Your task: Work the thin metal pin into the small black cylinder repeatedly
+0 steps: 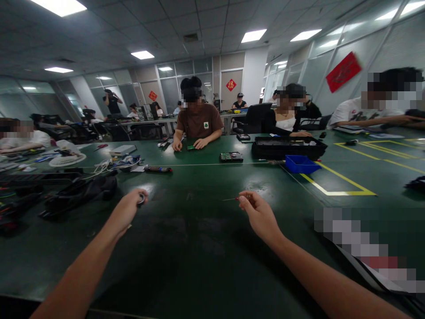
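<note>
My left hand [130,204] is closed on a small round, dark ring-like object [141,199], whose exact kind I cannot make out. Above the green table, my right hand [259,212] pinches a thin screwdriver [229,200]. Its metal shaft points left toward my other hand, a bit of red shows at the fingers, and the rest of the handle is hidden. The two hands are apart, with bare tabletop between them. A dark cloth-like bag [81,192] lies to the left of my left hand.
Ahead lie a hard drive [231,157], a blue bin [300,164], a long black tray [288,148] and a dark cylindrical tool [158,169]. Cables [106,166] and a white fan-like part [67,158] are at left. Across the table, a person in brown [199,122] handles a green board.
</note>
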`<state>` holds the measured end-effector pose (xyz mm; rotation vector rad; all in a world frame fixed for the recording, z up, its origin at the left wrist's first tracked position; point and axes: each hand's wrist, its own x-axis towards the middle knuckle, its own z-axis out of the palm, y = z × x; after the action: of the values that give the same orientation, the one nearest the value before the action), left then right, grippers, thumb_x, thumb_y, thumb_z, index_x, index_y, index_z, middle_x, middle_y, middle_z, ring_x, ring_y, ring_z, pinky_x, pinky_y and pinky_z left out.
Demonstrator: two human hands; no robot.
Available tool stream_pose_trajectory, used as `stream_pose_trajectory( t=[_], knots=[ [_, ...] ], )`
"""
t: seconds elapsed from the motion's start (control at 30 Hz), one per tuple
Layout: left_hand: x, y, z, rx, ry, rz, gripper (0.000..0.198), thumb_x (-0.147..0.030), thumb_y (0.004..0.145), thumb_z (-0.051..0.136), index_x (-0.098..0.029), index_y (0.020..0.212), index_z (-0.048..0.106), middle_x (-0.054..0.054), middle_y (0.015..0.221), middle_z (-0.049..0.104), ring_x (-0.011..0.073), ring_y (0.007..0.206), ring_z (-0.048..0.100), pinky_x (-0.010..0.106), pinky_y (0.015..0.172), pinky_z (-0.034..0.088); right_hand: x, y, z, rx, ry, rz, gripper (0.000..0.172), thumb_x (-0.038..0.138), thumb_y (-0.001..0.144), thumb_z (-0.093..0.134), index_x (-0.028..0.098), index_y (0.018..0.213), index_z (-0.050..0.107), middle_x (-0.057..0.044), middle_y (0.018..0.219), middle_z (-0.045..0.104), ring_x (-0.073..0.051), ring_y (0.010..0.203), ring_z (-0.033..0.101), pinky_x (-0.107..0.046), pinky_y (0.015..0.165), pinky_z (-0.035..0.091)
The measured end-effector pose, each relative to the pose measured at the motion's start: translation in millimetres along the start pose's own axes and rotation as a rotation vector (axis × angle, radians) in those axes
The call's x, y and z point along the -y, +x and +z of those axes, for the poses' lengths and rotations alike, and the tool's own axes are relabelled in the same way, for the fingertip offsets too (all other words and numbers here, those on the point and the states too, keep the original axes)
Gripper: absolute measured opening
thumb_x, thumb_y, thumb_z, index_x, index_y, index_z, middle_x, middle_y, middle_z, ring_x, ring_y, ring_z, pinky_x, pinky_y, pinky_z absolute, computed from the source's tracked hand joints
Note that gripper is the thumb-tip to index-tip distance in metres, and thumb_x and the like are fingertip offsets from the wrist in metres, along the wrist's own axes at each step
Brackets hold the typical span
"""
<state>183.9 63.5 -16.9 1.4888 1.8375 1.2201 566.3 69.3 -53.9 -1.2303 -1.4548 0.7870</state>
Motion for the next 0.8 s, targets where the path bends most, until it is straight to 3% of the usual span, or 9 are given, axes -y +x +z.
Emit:
stream_pose_trajectory(
  t=[0.23,0.33,0.43,0.6,0.8],
  knots=[
    [-61,-18,108.6,0.495,-0.132,0.156,0.014,-0.022,0.071,0.04,-0.02,0.068,0.054,0.006,0.073,0.057,0.0229,0.077,0.053,0.038,0.075,0.04,-1,2,-2,0.02,-0.055,0.008,0.029,0.048,0.087,0.058,0.023,0.096,0.067,-0.003,0.082,0.07,-0.022,0.075,0.064,-0.036,0.07,0.048],
    [-72,-29,144.1,0.589,-0.061,0.125,0.01,-0.025,0.076,0.046,-0.021,0.078,0.054,0.007,0.081,0.058,0.0225,0.077,0.053,0.038,0.072,0.04,0,2,-3,0.01,-0.099,0.005,0.031,0.052,0.087,0.057,0.022,0.084,0.066,-0.002,0.072,0.066,-0.02,0.066,0.061,-0.034,0.063,0.045],
    [-71,-41,171.9,0.586,0.157,0.125,0.021,-0.019,0.074,0.056,-0.021,0.095,0.054,0.01,0.09,0.06,0.0225,0.078,0.054,0.037,0.069,0.04,-1,2,-2,0.005,-0.09,-0.004,0.034,0.054,0.088,0.056,0.022,0.079,0.063,0.0,0.067,0.062,-0.018,0.061,0.057,-0.032,0.059,0.041],
    [-58,-53,191.9,0.444,0.403,0.346,0.019,-0.015,0.086,0.051,-0.021,0.103,0.057,0.008,0.104,0.061,0.0247,0.098,0.055,0.041,0.091,0.039,-1,-1,-2,-0.032,0.007,-0.008,0.031,0.05,0.092,0.051,0.022,0.083,0.059,0.001,0.065,0.059,-0.016,0.058,0.053,-0.03,0.057,0.041],
    [-41,-42,185.2,0.465,0.207,0.402,0.024,-0.017,0.086,0.06,-0.024,0.108,0.063,0.004,0.11,0.063,0.0218,0.104,0.056,0.035,0.095,0.042,6,-3,-4,-0.065,0.094,-0.054,0.027,0.045,0.091,0.051,0.02,0.093,0.061,-0.002,0.073,0.064,-0.018,0.068,0.06,-0.032,0.066,0.048]
  ],
)
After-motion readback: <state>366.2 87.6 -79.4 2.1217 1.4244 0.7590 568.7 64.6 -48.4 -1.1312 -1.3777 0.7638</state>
